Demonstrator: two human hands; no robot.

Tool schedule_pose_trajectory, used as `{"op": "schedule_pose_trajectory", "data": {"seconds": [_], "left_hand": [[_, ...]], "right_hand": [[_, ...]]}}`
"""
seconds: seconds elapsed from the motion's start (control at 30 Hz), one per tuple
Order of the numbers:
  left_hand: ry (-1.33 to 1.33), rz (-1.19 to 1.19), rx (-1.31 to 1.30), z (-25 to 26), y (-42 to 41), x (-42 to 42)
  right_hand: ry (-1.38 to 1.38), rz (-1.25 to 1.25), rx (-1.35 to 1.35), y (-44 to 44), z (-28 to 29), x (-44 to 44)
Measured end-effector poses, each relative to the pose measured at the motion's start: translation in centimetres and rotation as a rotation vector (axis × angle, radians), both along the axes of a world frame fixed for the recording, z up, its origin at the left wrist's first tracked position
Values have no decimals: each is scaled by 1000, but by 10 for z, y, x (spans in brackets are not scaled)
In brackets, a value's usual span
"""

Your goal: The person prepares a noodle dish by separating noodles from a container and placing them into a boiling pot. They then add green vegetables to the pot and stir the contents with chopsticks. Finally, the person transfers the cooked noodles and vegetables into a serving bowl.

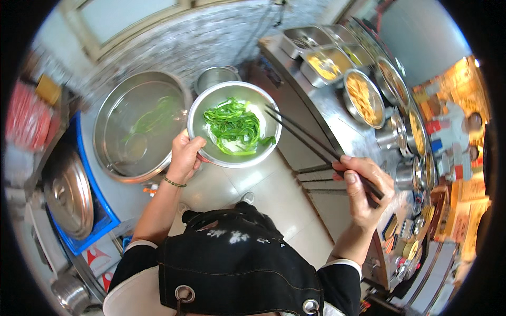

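My left hand (185, 154) grips the near left rim of a stainless steel bowl (245, 91), thumb over the edge. Cooked leafy greens (236, 125) lie tangled inside, with one leaf resting against the bowl's right wall. In my right hand (365, 187) is a pair of long dark chopsticks (304, 140). Their tips are slightly apart and reach over the bowl's right rim, with nothing between them. Left of the bowl stands a large steel pot (112, 118) of cloudy liquid. More greens (156, 116) float in it, blurred, near a round form that I cannot make out.
Along the right runs a steel counter (336, 130) with food pans (322, 71), a bowl of yellowish strips (361, 96) and lidded steel pots. A pot lid (71, 193) lies at left by a blue edge. Behind the bowl is a steel container (215, 77). People (454, 126) appear far right.
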State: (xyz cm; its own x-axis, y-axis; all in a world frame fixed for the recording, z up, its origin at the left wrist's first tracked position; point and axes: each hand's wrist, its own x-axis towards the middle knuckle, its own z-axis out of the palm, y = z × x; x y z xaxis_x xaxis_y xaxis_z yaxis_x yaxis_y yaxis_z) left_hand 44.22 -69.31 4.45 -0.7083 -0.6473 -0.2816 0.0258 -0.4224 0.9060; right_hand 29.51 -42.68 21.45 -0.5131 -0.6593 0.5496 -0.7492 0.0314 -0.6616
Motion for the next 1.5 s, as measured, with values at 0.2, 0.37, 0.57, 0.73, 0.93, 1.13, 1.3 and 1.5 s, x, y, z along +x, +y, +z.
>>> {"op": "schedule_pose_trajectory", "data": {"seconds": [0.2, 0.37, 0.57, 0.73, 0.93, 1.13, 1.3, 1.5], "left_hand": [[-16, -138, 37, -9, 88, -114], [-35, -289, 0, -14, 136, -180], [-74, -519, -15, -34, 194, -261], [-116, -745, -37, -54, 259, -318], [-144, -881, -48, -101, 338, -381], [-181, -1094, 113, -94, 410, -413], [-215, -1208, -20, -110, 357, -377], [-567, -973, -1, -167, 171, -197]], "right_hand": [[-288, -415, -158, 113, 24, -51], [-133, -282, 55, 144, -23, -101], [-271, -522, 22, 232, -16, -101], [-326, -758, -147, 270, -28, -85], [-288, -1020, -472, 314, -46, -51], [-331, -1084, -551, 323, -60, -39], [-382, -988, -577, 308, -62, -63], [-596, -774, -448, 238, -90, -117]]}}
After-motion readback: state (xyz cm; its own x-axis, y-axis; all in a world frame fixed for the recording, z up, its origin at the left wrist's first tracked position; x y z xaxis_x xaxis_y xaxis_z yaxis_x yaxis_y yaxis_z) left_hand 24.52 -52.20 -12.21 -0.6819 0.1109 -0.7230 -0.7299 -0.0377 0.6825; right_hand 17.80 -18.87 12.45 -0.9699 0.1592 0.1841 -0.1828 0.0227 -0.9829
